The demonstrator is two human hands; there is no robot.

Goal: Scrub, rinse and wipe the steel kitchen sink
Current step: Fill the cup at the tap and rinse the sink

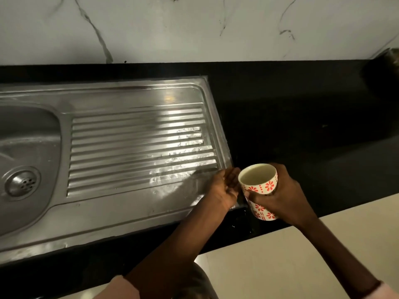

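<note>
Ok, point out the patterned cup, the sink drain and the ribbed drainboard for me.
patterned cup (262, 186): head view, on its outer wall just below the rim.
sink drain (22, 183): head view, on the perforated strainer centre.
ribbed drainboard (133, 147): head view, mid ridges.

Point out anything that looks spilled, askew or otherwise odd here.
Only wetness stands out: patches of water lie on the ribbed steel drainboard near its right end, fitting a rinse. The right hand grips a white cup with red flowers, tilted towards the cupped left hand.
</note>
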